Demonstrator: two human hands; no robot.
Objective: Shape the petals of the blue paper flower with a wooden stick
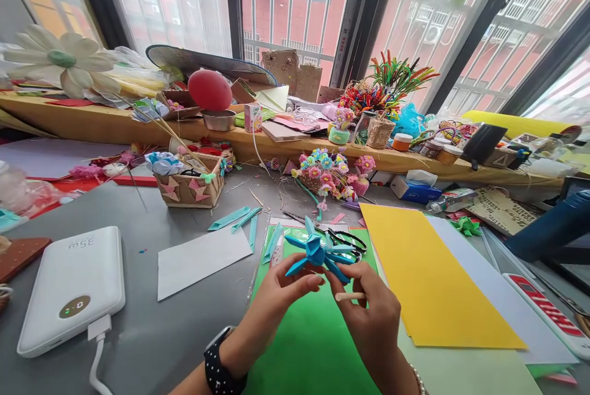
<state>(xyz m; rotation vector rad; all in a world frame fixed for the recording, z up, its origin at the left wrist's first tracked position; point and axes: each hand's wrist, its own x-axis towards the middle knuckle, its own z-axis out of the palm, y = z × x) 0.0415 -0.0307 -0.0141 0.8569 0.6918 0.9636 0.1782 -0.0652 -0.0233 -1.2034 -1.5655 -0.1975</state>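
Note:
A blue folded-paper flower [315,252] with several pointed petals is held up over a green sheet [308,340]. My left hand [281,293] grips it from the left, with its back fingers hidden behind the paper. On the other side, my right hand [375,306] pinches a lower petal between thumb and fingertips. A short pale stick [350,297], wooden by its look, is also tucked in my right hand's fingers. Just behind the flower lie black-handled scissors [348,241]. Loose folded blue paper strips [229,219] rest farther back to the left.
A white card [203,263] and a white power bank [76,290] with a cable lie left. Yellow paper [437,278] covers the right side. A cardboard basket [188,186] and a bunch of craft flowers [325,174] stand behind, below a crowded ledge [286,144].

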